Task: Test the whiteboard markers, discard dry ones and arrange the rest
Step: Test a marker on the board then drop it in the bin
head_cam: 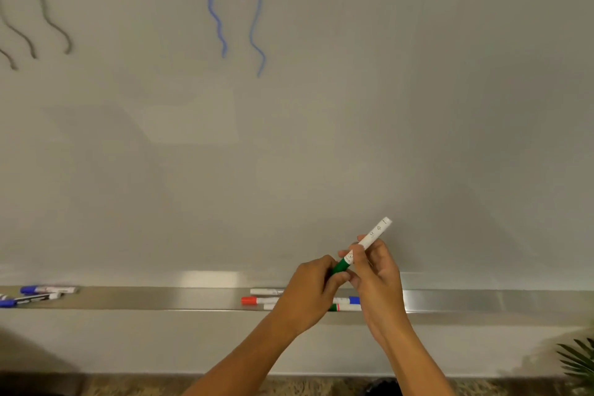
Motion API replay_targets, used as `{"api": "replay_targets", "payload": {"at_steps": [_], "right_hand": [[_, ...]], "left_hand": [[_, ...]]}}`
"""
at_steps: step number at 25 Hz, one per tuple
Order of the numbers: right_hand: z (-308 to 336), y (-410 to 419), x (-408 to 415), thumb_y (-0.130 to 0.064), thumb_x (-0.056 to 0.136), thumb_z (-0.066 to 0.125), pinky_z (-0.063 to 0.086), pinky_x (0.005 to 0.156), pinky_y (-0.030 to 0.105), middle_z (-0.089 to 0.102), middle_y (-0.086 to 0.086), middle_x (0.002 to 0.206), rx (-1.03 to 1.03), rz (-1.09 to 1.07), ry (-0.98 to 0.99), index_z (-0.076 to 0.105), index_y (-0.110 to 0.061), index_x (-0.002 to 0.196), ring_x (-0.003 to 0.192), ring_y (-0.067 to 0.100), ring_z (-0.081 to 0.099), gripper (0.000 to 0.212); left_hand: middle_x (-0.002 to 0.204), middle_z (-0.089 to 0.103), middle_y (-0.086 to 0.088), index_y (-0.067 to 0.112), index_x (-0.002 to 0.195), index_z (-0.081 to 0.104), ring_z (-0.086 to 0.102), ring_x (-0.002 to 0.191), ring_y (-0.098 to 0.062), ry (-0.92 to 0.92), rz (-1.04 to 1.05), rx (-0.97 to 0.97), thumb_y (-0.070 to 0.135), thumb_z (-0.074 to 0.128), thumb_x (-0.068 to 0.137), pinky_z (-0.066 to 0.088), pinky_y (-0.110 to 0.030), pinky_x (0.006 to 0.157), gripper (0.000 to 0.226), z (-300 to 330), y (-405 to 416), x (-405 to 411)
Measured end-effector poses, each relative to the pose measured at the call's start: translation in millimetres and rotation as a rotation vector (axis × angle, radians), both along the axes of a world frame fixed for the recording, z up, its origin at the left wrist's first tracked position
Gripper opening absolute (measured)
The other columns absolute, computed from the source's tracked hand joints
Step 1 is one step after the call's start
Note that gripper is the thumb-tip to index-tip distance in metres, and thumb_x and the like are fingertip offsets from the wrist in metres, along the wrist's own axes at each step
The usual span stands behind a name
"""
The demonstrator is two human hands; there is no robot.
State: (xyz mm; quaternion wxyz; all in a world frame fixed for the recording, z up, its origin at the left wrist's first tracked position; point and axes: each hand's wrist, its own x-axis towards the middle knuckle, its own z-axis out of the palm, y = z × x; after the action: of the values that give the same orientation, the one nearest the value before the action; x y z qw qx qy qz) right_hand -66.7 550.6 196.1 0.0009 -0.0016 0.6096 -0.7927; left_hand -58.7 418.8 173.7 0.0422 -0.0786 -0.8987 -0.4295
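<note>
A white marker with a green cap (363,246) is held tilted in front of the whiteboard (321,138). My right hand (376,270) grips its white barrel. My left hand (313,289) pinches the green cap end. On the metal tray (193,297) behind my hands lie several markers: a red-capped one (257,300), a white one (266,291), a blue-capped one (348,300) and a green-banded one (345,307), partly hidden by my hands. At the tray's left end lie blue-capped markers (38,292).
Wavy blue lines (213,6) and grey-green lines (41,6) are drawn on the upper board. A plant's leaves (578,360) show at the bottom right. Below the board runs a wall and a carpeted floor.
</note>
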Motion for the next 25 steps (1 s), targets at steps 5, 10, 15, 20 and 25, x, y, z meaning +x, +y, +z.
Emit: {"api": "replay_targets", "payload": {"at_steps": [5, 10, 15, 20, 25], "right_hand": [[29.1, -29.0, 12.8, -0.039, 0.092, 0.055, 0.054, 0.099, 0.046, 0.074, 0.003, 0.1, 0.138, 0.08, 0.069, 0.074, -0.027, 0.101, 0.104, 0.018, 0.069, 0.024], [56.2, -46.8, 17.8, -0.043, 0.092, 0.053, 0.055, 0.096, 0.048, 0.076, -0.001, 0.096, 0.242, 0.069, 0.164, 0.074, -0.031, 0.09, 0.098, 0.015, 0.071, 0.024], [76.4, -59.9, 16.2, -0.042, 0.093, 0.046, 0.056, 0.095, 0.044, 0.078, -0.001, 0.099, 0.256, 0.114, 0.196, 0.059, -0.011, 0.1, 0.101, 0.013, 0.072, 0.034], [90.5, -65.9, 15.0, -0.029, 0.1, 0.043, 0.061, 0.079, 0.033, 0.078, 0.006, 0.099, 0.171, 0.15, 0.173, 0.05, -0.003, 0.102, 0.098, 0.02, 0.074, 0.027], [94.2, -68.2, 13.8, -0.025, 0.103, 0.04, 0.061, 0.083, 0.044, 0.078, 0.009, 0.099, 0.139, 0.16, 0.158, 0.048, -0.003, 0.105, 0.096, 0.025, 0.074, 0.023]], "left_hand": [[0.081, 0.06, 0.015, 0.026, 0.115, 0.057, 0.058, 0.073, -0.006, 0.135, -0.115, -0.005, 0.039, 0.044, 0.104, 0.047, -0.017, 0.067, 0.022, 28.4, -31.8, 9.6], [0.078, 0.052, 0.024, 0.026, 0.106, 0.053, 0.053, 0.071, -0.002, 0.21, -0.132, -0.031, 0.044, 0.038, 0.104, 0.041, -0.015, 0.065, 0.024, 54.0, -49.4, 17.2], [0.081, 0.058, 0.006, 0.021, 0.096, 0.054, 0.055, 0.073, -0.012, 0.281, -0.109, -0.092, 0.059, 0.026, 0.101, 0.048, -0.037, 0.07, 0.048, 73.9, -63.4, 17.5], [0.083, 0.063, 0.004, 0.014, 0.099, 0.061, 0.06, 0.074, -0.008, 0.289, -0.171, -0.039, 0.048, 0.034, 0.104, 0.051, -0.029, 0.071, 0.044, 96.8, -78.4, 15.0], [0.083, 0.068, -0.001, 0.012, 0.098, 0.063, 0.063, 0.073, -0.006, 0.273, -0.206, -0.007, 0.048, 0.036, 0.103, 0.051, -0.02, 0.07, 0.045, 110.9, -81.8, 18.3]]}}
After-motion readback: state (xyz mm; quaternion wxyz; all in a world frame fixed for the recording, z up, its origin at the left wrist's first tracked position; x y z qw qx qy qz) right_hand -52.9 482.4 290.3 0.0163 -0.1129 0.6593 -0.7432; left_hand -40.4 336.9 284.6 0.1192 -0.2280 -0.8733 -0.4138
